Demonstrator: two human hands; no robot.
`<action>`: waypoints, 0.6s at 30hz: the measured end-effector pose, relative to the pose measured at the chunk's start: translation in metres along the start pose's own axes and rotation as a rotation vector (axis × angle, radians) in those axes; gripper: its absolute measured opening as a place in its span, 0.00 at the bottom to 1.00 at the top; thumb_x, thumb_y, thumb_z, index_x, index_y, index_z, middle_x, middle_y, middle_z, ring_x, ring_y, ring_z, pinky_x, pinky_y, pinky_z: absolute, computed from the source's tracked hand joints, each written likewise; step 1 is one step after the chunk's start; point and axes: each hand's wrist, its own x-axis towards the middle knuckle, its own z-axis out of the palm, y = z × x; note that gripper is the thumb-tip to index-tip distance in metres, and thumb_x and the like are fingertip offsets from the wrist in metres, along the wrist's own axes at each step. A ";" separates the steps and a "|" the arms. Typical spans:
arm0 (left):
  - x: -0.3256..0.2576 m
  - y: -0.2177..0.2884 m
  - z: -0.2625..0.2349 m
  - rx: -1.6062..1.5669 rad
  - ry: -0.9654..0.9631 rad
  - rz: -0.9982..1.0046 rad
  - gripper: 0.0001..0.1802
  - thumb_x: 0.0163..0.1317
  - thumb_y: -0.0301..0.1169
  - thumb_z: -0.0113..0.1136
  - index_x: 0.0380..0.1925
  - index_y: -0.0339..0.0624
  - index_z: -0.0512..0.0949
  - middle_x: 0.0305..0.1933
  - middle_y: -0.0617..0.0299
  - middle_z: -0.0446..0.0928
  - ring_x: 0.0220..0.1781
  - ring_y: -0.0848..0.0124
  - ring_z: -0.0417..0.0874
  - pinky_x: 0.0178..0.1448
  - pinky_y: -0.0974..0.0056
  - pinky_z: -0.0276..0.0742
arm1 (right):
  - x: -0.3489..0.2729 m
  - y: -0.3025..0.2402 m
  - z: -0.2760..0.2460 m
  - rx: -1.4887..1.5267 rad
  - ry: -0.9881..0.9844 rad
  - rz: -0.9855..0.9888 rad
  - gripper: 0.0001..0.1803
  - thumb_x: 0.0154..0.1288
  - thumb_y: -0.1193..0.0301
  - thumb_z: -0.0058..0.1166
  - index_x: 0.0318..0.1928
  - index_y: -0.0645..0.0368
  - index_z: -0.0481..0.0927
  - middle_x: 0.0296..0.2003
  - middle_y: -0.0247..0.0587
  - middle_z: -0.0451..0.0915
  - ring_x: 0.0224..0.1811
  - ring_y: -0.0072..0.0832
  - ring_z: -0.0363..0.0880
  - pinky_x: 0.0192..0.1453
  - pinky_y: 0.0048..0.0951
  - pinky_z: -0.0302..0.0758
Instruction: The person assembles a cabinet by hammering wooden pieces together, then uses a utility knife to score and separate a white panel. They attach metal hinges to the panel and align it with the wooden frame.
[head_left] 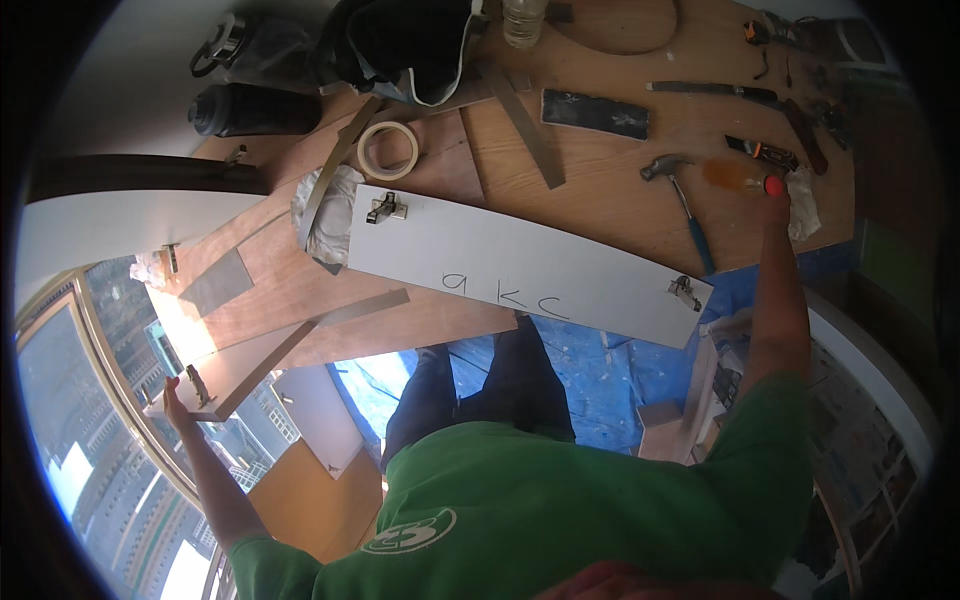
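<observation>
On the left, at the near end of a pale board point(250, 362), the left hand point(179, 408) is closed around the edge, beside a metal hinge point(196, 387). Far to the right, the right hand point(773, 207) is at the red cap of an orange bottle point(735, 177) on the bench point(610, 65). I cannot tell how tightly its fingers close. A hammer point(693, 225) lies just left of it. A long white panel point(530, 265) lies between the hands.
</observation>
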 end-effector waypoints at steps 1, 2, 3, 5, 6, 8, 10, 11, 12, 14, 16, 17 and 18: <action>0.015 0.002 0.027 0.026 -0.016 0.027 0.33 0.74 0.53 0.61 0.59 0.30 0.81 0.54 0.53 0.83 0.52 0.62 0.86 0.58 0.58 0.82 | -0.015 0.001 -0.029 0.037 0.089 0.044 0.16 0.66 0.69 0.58 0.52 0.61 0.83 0.52 0.61 0.84 0.58 0.56 0.83 0.63 0.49 0.79; 0.017 -0.001 0.039 0.054 -0.005 0.006 0.34 0.74 0.54 0.61 0.60 0.30 0.81 0.54 0.53 0.83 0.53 0.62 0.85 0.59 0.58 0.82 | -0.021 -0.005 -0.045 0.083 0.157 0.059 0.15 0.67 0.68 0.58 0.51 0.61 0.84 0.52 0.60 0.84 0.57 0.55 0.83 0.62 0.48 0.79; 0.021 0.000 0.055 0.060 -0.034 -0.012 0.34 0.74 0.54 0.61 0.60 0.30 0.80 0.55 0.53 0.82 0.54 0.61 0.85 0.59 0.57 0.82 | -0.025 -0.001 -0.054 0.112 0.248 0.157 0.14 0.69 0.67 0.58 0.50 0.62 0.84 0.52 0.58 0.84 0.54 0.54 0.84 0.62 0.46 0.79; 0.032 0.004 0.043 0.053 -0.028 0.023 0.34 0.74 0.54 0.60 0.60 0.31 0.80 0.56 0.52 0.81 0.55 0.59 0.85 0.59 0.55 0.82 | -0.037 0.001 -0.057 0.439 0.415 0.354 0.14 0.74 0.65 0.56 0.48 0.63 0.85 0.50 0.53 0.85 0.51 0.46 0.84 0.59 0.41 0.79; 0.026 -0.001 0.039 0.017 -0.031 -0.006 0.34 0.75 0.54 0.59 0.60 0.31 0.79 0.56 0.52 0.81 0.55 0.59 0.85 0.59 0.54 0.82 | -0.041 -0.013 -0.070 0.709 0.514 0.436 0.15 0.76 0.64 0.55 0.47 0.64 0.84 0.48 0.50 0.85 0.49 0.40 0.84 0.58 0.38 0.79; 0.008 -0.011 0.049 -0.042 -0.042 -0.067 0.33 0.76 0.53 0.57 0.61 0.31 0.79 0.56 0.50 0.80 0.55 0.57 0.84 0.60 0.53 0.82 | -0.063 -0.054 -0.109 0.983 0.569 0.460 0.15 0.78 0.63 0.55 0.48 0.64 0.84 0.45 0.44 0.83 0.46 0.31 0.82 0.55 0.32 0.78; 0.008 -0.008 0.036 0.015 -0.034 -0.019 0.30 0.76 0.52 0.58 0.57 0.32 0.81 0.56 0.52 0.82 0.56 0.59 0.83 0.62 0.54 0.80 | -0.093 -0.111 -0.124 1.017 0.467 0.327 0.13 0.79 0.66 0.56 0.50 0.64 0.82 0.43 0.37 0.81 0.45 0.23 0.79 0.54 0.27 0.77; 0.009 -0.005 0.034 0.005 -0.030 -0.007 0.28 0.76 0.51 0.59 0.55 0.34 0.83 0.55 0.55 0.83 0.56 0.62 0.83 0.64 0.56 0.77 | -0.106 -0.147 -0.126 1.036 0.418 0.228 0.12 0.79 0.68 0.56 0.52 0.64 0.82 0.42 0.34 0.79 0.45 0.20 0.77 0.53 0.25 0.77; 0.011 -0.001 0.038 -0.003 -0.019 0.008 0.28 0.76 0.51 0.59 0.55 0.33 0.83 0.54 0.55 0.83 0.56 0.62 0.83 0.64 0.56 0.77 | -0.117 -0.197 -0.124 1.051 0.384 0.068 0.11 0.78 0.72 0.57 0.55 0.63 0.80 0.42 0.32 0.78 0.46 0.17 0.76 0.53 0.24 0.76; 0.010 0.001 0.046 -0.026 0.007 0.034 0.28 0.75 0.51 0.59 0.54 0.33 0.83 0.53 0.55 0.83 0.55 0.62 0.83 0.63 0.56 0.77 | -0.104 -0.267 -0.117 0.905 0.163 -0.155 0.24 0.76 0.72 0.60 0.69 0.58 0.75 0.48 0.34 0.76 0.51 0.23 0.75 0.56 0.27 0.77; 0.008 0.004 0.044 -0.025 0.000 0.008 0.28 0.75 0.51 0.59 0.54 0.33 0.83 0.54 0.55 0.83 0.55 0.62 0.83 0.63 0.57 0.77 | -0.071 -0.325 -0.103 0.756 0.067 -0.240 0.32 0.77 0.64 0.59 0.77 0.48 0.68 0.62 0.45 0.73 0.64 0.33 0.75 0.64 0.34 0.77; 0.010 0.007 0.047 -0.024 -0.010 -0.004 0.28 0.75 0.51 0.59 0.54 0.33 0.83 0.54 0.55 0.83 0.55 0.62 0.83 0.63 0.57 0.77 | -0.045 -0.342 -0.083 0.655 0.177 -0.342 0.35 0.75 0.62 0.60 0.79 0.48 0.65 0.64 0.48 0.71 0.64 0.39 0.75 0.65 0.39 0.77; 0.009 0.012 0.056 -0.038 -0.005 -0.025 0.28 0.76 0.50 0.59 0.55 0.33 0.83 0.54 0.55 0.83 0.56 0.62 0.83 0.64 0.56 0.76 | -0.020 -0.356 -0.062 0.545 0.287 -0.439 0.39 0.73 0.60 0.61 0.80 0.47 0.62 0.66 0.52 0.70 0.65 0.46 0.74 0.66 0.44 0.77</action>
